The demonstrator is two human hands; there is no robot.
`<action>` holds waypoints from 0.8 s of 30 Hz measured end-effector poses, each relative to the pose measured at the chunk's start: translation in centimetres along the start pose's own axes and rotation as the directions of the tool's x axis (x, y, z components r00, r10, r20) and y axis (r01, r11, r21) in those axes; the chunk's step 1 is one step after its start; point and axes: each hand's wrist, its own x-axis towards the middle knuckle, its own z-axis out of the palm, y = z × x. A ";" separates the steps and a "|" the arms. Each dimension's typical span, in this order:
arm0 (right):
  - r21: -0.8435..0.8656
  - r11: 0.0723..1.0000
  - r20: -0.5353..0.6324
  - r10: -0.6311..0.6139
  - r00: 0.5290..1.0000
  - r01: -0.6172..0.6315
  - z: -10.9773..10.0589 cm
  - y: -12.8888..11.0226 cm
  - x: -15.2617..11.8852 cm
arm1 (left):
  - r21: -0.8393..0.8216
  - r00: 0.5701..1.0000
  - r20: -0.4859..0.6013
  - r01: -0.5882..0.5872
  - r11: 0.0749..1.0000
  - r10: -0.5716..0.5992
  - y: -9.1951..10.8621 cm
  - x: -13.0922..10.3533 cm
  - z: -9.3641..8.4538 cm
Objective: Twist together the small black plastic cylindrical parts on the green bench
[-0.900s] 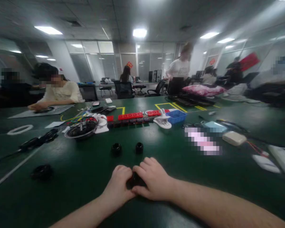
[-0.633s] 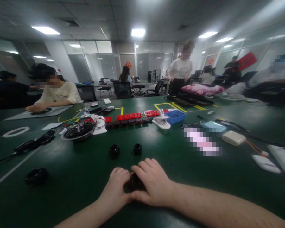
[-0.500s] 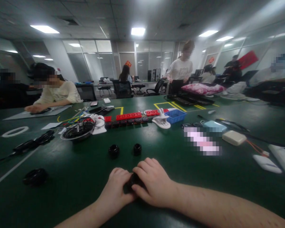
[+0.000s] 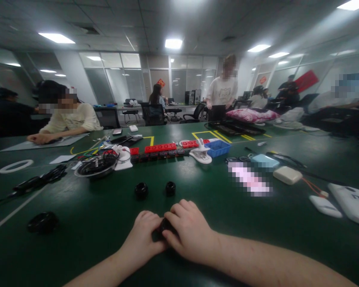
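Both hands meet low in the centre of the head view, around a small black object (image 4: 165,226) that they mostly cover. My left hand (image 4: 145,233) grips it from the left, thumb below and fingers bent. From the right, my right hand (image 4: 187,229) is wrapped over it, with its thumb along the near side. Just beyond the hands, two black round pieces with openings on top stand on the green table, one to the left (image 4: 141,190) and one nearer the middle (image 4: 170,188). A larger black ring-like piece (image 4: 43,222) lies at the left.
Across the table (image 4: 107,207) lie a tray of wires (image 4: 95,165), red and black blocks (image 4: 160,148), a white clip stand (image 4: 201,152) and a blue basket (image 4: 218,148). A power bank (image 4: 287,175) and cables lie right. A person (image 4: 68,115) sits at the far left.
The view has shifted slightly, so most table items appear a little further left. Both hands keep their hold on the black object. The seated person's hand at the left has moved slightly.
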 end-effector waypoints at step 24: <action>0.155 0.986 0.021 -0.059 0.998 0.055 0.2 -1.2 0.3 | -0.001 0.997 -0.023 0.078 0.997 -0.078 -0.3 -0.3 0.2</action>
